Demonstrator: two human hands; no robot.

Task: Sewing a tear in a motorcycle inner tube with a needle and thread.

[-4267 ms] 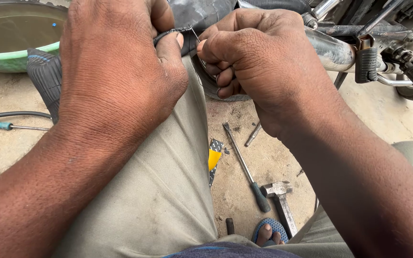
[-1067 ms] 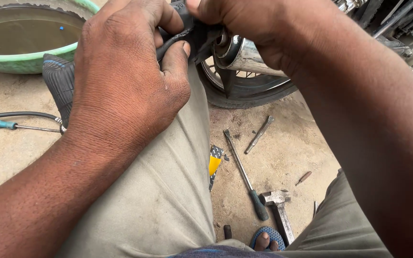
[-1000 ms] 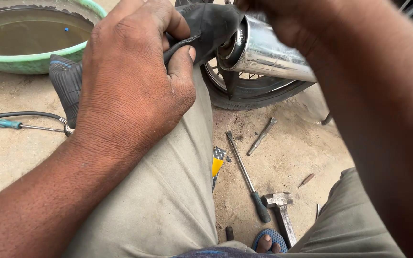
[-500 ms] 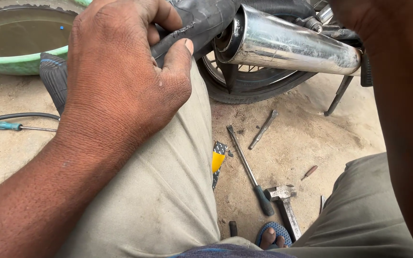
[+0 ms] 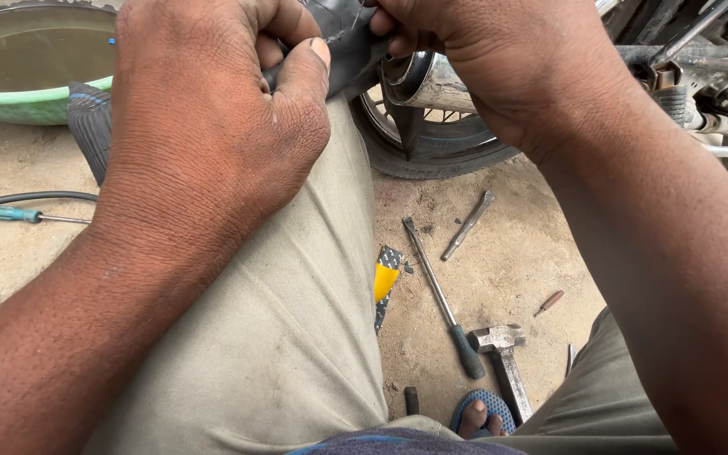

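The black rubber inner tube [image 5: 343,50] stretches across between my hands above my knee, my left hand [image 5: 212,126] fisted on one fold, my right hand [image 5: 499,67] pinching the other.

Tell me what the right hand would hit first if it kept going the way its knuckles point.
Probably the left hand: the right hand faces it across the black rubber tube both grip. Depth is unclear.
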